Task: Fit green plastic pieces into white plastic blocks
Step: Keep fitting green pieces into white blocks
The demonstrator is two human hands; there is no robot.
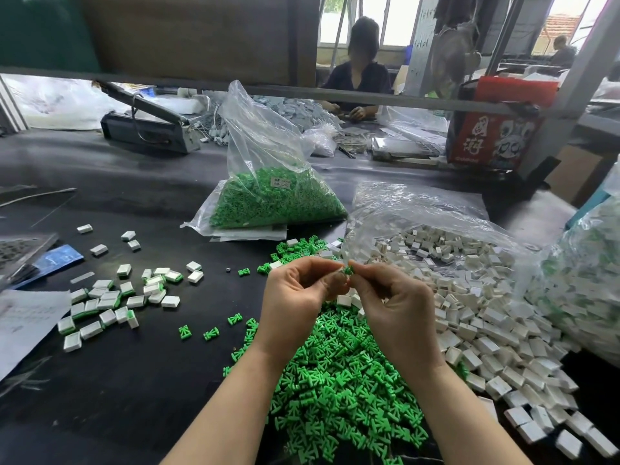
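Note:
My right hand (392, 307) pinches a small green plastic piece (348, 270) at its fingertips, above the table. My left hand (298, 297) meets it from the left with curled fingers; what it holds is hidden behind the fingers. Under my forearms lies a big loose pile of green pieces (339, 377). To the right spreads a heap of white blocks (483, 317), spilling from a clear bag. A scatter of white blocks with green pieces fitted (110, 303) lies to the left.
A clear bag of green pieces (275, 199) stands behind the piles. Another bag of fitted blocks (590, 283) sits at the far right. Papers (23, 317) lie at the left edge. Another person (359, 78) works across the black table, near a red box (496, 125).

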